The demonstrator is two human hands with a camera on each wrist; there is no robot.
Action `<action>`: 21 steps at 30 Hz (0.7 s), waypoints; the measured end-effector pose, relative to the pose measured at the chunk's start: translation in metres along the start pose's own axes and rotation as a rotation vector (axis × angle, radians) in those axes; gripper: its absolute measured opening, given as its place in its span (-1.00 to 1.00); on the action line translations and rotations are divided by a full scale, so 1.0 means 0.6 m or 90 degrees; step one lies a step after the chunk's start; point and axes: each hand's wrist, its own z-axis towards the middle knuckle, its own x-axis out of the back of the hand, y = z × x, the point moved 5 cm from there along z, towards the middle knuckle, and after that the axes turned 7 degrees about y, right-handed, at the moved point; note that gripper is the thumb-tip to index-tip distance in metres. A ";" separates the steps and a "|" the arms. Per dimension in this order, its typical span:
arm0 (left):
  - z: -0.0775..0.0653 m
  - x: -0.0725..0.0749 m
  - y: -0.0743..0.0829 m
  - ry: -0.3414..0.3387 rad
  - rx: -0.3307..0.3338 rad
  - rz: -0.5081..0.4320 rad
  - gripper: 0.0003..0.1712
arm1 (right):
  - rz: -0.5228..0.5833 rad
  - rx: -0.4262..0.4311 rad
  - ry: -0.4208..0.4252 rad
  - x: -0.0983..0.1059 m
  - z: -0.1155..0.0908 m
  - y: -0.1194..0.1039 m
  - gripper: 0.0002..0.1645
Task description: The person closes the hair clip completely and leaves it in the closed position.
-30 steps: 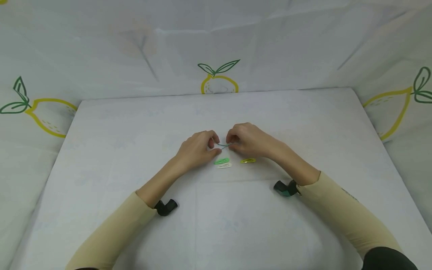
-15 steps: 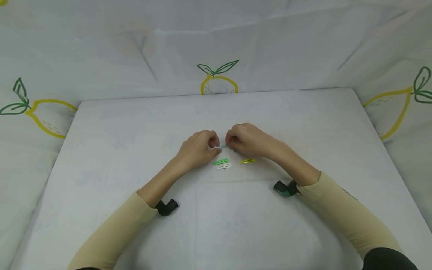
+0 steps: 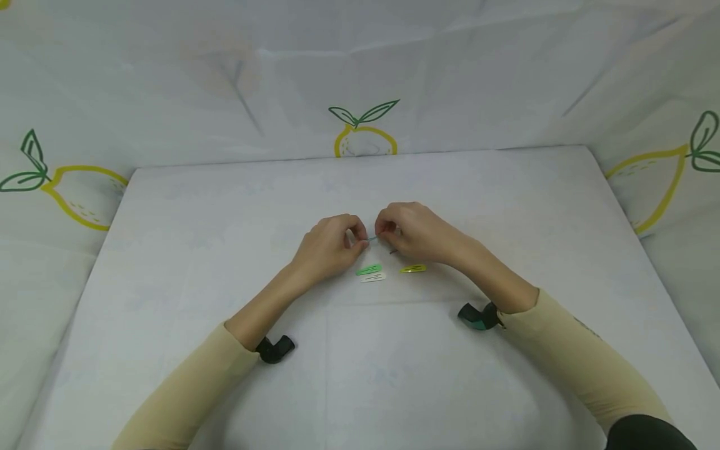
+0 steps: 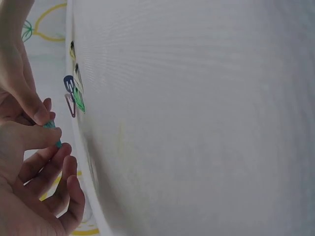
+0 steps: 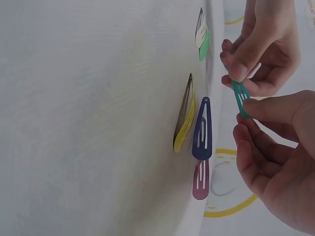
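A teal snap hair clip (image 5: 239, 92) is held between both hands, a little above the white table. My left hand (image 3: 326, 247) pinches one end with thumb and fingertips. At the other end, the thumb and fingers of my right hand (image 3: 419, 231) grip it. In the head view only a thin teal line shows between the fingertips. Below the hands lie a green hair clip (image 3: 369, 269), a white hair clip (image 3: 374, 277) and a yellow hair clip (image 3: 413, 268). A navy hair clip (image 5: 201, 147) and a mauve hair clip (image 5: 201, 184) show in the right wrist view, mostly hidden by my right hand in the head view.
The white-covered table (image 3: 337, 375) spreads around the hands. Behind it and at both sides hang white cloth walls (image 3: 450, 94) with printed lemons. A black wrist camera (image 3: 275, 349) sits under the left cuff, another black camera (image 3: 478, 315) under the right.
The teal clip's two strips stood apart between the hands a second ago; now they appear as one thin line. Both hands have risen slightly. The clips on the table have stayed put.
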 end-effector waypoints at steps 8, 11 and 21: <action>-0.007 0.013 0.011 0.015 -0.011 -0.009 -0.96 | 0.019 0.003 0.031 0.007 -0.003 -0.005 -0.90; -0.011 0.017 0.014 0.023 -0.014 -0.017 -0.96 | 0.024 0.004 0.040 0.008 -0.005 -0.006 -0.92; -0.023 0.032 0.020 0.072 -0.041 -0.056 -0.96 | 0.059 0.018 0.062 0.012 -0.010 -0.016 -0.94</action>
